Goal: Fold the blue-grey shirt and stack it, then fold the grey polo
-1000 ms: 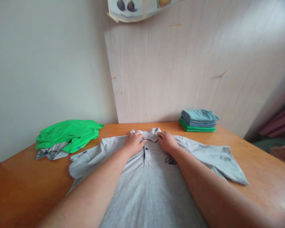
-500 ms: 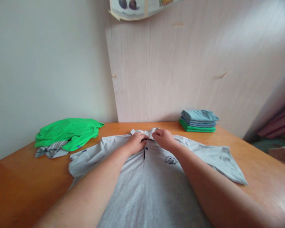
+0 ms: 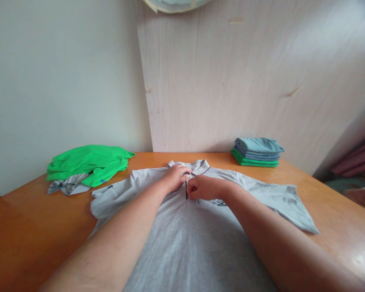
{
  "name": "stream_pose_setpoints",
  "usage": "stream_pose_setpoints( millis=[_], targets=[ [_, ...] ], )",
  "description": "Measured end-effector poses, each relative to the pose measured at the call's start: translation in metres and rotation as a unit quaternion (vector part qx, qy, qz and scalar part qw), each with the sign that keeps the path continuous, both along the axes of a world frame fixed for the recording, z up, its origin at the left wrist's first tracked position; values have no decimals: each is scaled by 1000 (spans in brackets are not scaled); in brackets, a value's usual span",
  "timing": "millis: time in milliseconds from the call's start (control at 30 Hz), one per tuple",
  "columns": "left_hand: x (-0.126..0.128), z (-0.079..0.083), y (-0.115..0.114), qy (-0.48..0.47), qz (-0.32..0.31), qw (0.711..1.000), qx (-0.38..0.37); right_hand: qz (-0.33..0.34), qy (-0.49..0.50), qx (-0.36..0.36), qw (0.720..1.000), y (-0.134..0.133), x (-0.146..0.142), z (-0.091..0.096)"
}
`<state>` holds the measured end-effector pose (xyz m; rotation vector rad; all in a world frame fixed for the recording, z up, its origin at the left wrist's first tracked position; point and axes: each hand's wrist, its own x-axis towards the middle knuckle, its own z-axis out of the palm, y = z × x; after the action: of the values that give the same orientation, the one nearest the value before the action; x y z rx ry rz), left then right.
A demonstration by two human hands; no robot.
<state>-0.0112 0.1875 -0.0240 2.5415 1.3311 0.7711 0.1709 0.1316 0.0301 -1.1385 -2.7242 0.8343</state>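
My right hand (image 3: 204, 187) pinches the grey polo shirt (image 3: 182, 247) at the placket (image 3: 186, 195); my left hand (image 3: 175, 177) rests left, by the collar (image 3: 200, 166), grip not discernible.

I'm seeing light grey on my polo shirt (image 3: 182, 239), black on its chest print (image 3: 220, 202). Table (image 3: 42, 227) is reading orange-brown. Crumpled garment (image 3: 88, 160) is showing bright green; cloth (image 3: 74, 182) under it is showing grey-and-white stripes. Folded stack (image 3: 257, 152) is running grey-blue on top, darker blue below, green at bottom. Wall panel (image 3: 200, 81) is showing pale pinkish wood grain; wall (image 3: 63, 81) is reading pale grey.
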Motion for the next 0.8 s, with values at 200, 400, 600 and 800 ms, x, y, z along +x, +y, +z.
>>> stream_pose_setpoints(
  millis=[200,400,600,800],
  targets=[
    [-4,8,-1,-10,4,1000,-5,-14,31,-48,998,0,4,-1],
    [-22,34,-2,-16,116,993,6,-146,127,-96,976,11,13,-9],
    [-30,37,-8,62,53,994,-77,-265,136,-62,953,22,15,-20],
    [-46,30,-4,85,83,991,-60,-228,91,-36,969,27,18,-27]
  ],
)
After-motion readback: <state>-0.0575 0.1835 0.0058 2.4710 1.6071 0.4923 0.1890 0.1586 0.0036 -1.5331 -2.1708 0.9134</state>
